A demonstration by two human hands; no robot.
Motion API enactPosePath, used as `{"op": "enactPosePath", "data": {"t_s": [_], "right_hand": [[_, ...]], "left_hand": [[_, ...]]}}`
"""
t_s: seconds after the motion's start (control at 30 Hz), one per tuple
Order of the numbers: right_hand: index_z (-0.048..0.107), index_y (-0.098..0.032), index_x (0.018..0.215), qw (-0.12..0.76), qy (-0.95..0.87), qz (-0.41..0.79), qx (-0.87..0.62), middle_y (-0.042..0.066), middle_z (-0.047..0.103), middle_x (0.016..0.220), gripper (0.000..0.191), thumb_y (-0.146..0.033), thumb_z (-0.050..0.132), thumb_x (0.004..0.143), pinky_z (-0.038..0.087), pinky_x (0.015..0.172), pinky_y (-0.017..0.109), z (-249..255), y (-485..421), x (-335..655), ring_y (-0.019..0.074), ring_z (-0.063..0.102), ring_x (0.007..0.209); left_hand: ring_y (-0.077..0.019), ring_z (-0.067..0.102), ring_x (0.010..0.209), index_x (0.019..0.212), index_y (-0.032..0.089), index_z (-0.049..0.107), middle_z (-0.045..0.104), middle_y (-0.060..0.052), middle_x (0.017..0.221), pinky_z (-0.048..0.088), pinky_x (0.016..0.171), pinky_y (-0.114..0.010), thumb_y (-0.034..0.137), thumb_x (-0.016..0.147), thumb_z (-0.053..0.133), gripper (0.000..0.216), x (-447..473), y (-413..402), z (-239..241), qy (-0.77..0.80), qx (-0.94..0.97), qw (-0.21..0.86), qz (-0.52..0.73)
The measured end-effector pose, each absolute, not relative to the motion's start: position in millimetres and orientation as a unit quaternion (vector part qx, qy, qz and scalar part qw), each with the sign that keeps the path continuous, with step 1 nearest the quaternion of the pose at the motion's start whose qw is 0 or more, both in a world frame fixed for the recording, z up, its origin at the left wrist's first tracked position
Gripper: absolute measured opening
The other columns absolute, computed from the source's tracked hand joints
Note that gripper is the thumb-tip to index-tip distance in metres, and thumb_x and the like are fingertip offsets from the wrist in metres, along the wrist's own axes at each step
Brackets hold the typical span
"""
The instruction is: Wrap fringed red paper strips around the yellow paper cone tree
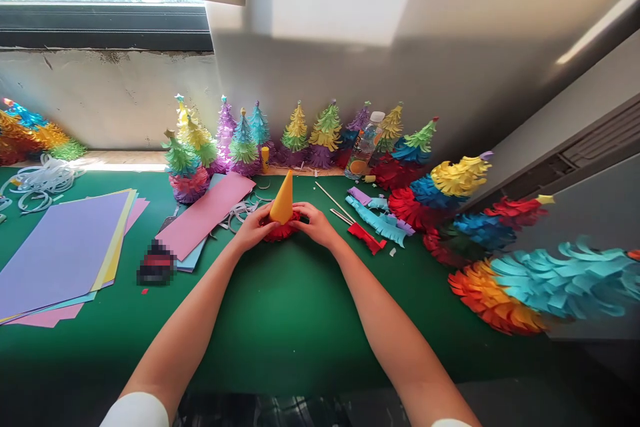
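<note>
At the far left, a loose heap of thin white loops (47,177) lies near the back edge of the green tabletop (280,307). Nearer, a fanned stack of lilac, yellow, blue and pink paper sheets (65,247) fills much of the left side. Next, a long pink paper strip (206,213) slants over light-blue paper (194,261). Centre: a smooth yellow paper cone (283,200) stands nearly upright, a fringed red paper band (280,234) around its base. The left hand (254,227) and the right hand (314,221) hold this base from opposite sides, fingers curved against it; below them, open green surface reaches the near edge. Right: fringed light-blue paper strips (383,220) lie near the right hand; farther out, multicoloured fringed paper trees (459,177) line the right side.
</note>
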State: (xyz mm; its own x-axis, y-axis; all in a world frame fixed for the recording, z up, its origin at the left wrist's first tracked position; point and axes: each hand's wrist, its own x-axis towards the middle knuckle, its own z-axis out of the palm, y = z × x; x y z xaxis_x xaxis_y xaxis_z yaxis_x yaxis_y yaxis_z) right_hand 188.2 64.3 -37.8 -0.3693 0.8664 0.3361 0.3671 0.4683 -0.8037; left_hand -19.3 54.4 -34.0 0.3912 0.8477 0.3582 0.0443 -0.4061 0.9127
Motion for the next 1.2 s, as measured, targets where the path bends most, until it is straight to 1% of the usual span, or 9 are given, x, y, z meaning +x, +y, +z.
{"op": "enactPosePath", "data": {"t_s": [0.23, 0.47, 0.53, 0.63, 0.7, 0.8, 1.0, 1.1, 1.2], "right_hand": [[0.064, -0.021, 0.104, 0.408, -0.746, 0.326, -0.414, 0.009, 0.058, 0.111, 0.030, -0.024, 0.066, 0.074, 0.045, 0.094, 0.040, -42, 68, 189, 0.0212, 0.056, 0.105], [0.063, -0.020, 0.104, 0.455, -0.703, 0.300, -0.457, 0.010, 0.055, 0.114, 0.030, -0.025, 0.063, 0.074, 0.051, 0.087, 0.040, -44, 75, 195, 0.0210, 0.058, 0.100], [0.063, -0.019, 0.103, 0.471, -0.693, 0.276, -0.471, 0.011, 0.054, 0.114, 0.030, -0.028, 0.063, 0.075, 0.053, 0.082, 0.039, -44, 75, 197, 0.0217, 0.058, 0.100], [0.062, -0.017, 0.102, 0.488, -0.683, 0.195, -0.507, 0.012, 0.056, 0.111, 0.028, -0.028, 0.060, 0.077, 0.053, 0.079, 0.039, -41, 73, 202, 0.0240, 0.056, 0.101], [0.062, -0.016, 0.102, 0.481, -0.676, 0.119, -0.545, 0.013, 0.056, 0.110, 0.027, -0.026, 0.058, 0.078, 0.051, 0.082, 0.042, -40, 70, 206, 0.0257, 0.055, 0.102], [0.062, -0.015, 0.103, 0.439, -0.666, 0.029, -0.602, 0.013, 0.056, 0.109, 0.027, -0.024, 0.055, 0.078, 0.046, 0.087, 0.045, -39, 67, 211, 0.0280, 0.053, 0.103], [0.061, -0.015, 0.107, 0.349, -0.671, -0.010, -0.654, 0.014, 0.054, 0.112, 0.035, -0.024, 0.054, 0.074, 0.046, 0.085, 0.045, -46, 68, 214, 0.0302, 0.052, 0.101], [0.057, -0.016, 0.113, 0.352, -0.672, -0.003, -0.651, 0.014, 0.052, 0.115, 0.042, -0.018, 0.053, 0.071, 0.045, 0.089, 0.046, -44, 66, 211, 0.0301, 0.051, 0.103], [0.053, -0.015, 0.115, 0.402, -0.675, -0.004, -0.619, 0.015, 0.048, 0.121, 0.042, -0.015, 0.050, 0.072, 0.040, 0.096, 0.047, -35, 57, 203, 0.0296, 0.047, 0.112]], "left_hand": [[-0.0281, 0.047, 0.119, 0.114, 0.021, 0.061, 0.060, -0.009, 0.118, 0.027, 0.105, -0.047, 0.027, 0.072, 0.065, 0.043, -12, 60, -38, 0.360, 0.706, 0.394, 0.466], [-0.0263, 0.047, 0.118, 0.120, 0.020, 0.055, 0.056, -0.011, 0.122, 0.030, 0.104, -0.045, 0.021, 0.070, 0.066, 0.051, 0, 64, -42, 0.394, 0.703, 0.324, 0.496], [-0.0260, 0.045, 0.120, 0.122, 0.020, 0.054, 0.054, -0.011, 0.125, 0.030, 0.106, -0.044, 0.019, 0.068, 0.067, 0.056, -1, 64, -44, 0.388, 0.695, 0.326, 0.510], [-0.0241, 0.046, 0.122, 0.125, 0.019, 0.049, 0.050, -0.012, 0.129, 0.031, 0.107, -0.043, 0.016, 0.068, 0.065, 0.059, -4, 64, -49, 0.366, 0.658, 0.370, 0.544], [-0.0222, 0.049, 0.120, 0.124, 0.018, 0.049, 0.051, -0.012, 0.128, 0.033, 0.106, -0.042, 0.016, 0.071, 0.061, 0.054, -5, 63, -52, 0.364, 0.623, 0.396, 0.568], [-0.0207, 0.053, 0.115, 0.115, 0.018, 0.053, 0.055, -0.011, 0.122, 0.039, 0.103, -0.041, 0.017, 0.073, 0.058, 0.043, -7, 61, -54, 0.388, 0.591, 0.391, 0.590], [-0.0214, 0.060, 0.101, 0.104, 0.014, 0.057, 0.062, -0.013, 0.107, 0.053, 0.087, -0.039, 0.020, 0.074, 0.060, 0.031, -3, 55, -46, 0.471, 0.589, 0.328, 0.569], [-0.0209, 0.063, 0.095, 0.099, 0.014, 0.058, 0.065, -0.011, 0.100, 0.054, 0.083, -0.037, 0.017, 0.071, 0.062, 0.029, 0, 53, -39, 0.511, 0.582, 0.304, 0.555], [-0.0183, 0.065, 0.089, 0.094, 0.015, 0.059, 0.067, -0.008, 0.095, 0.053, 0.083, -0.035, 0.011, 0.070, 0.057, 0.025, 2, 51, -35, 0.535, 0.565, 0.301, 0.551]]}}
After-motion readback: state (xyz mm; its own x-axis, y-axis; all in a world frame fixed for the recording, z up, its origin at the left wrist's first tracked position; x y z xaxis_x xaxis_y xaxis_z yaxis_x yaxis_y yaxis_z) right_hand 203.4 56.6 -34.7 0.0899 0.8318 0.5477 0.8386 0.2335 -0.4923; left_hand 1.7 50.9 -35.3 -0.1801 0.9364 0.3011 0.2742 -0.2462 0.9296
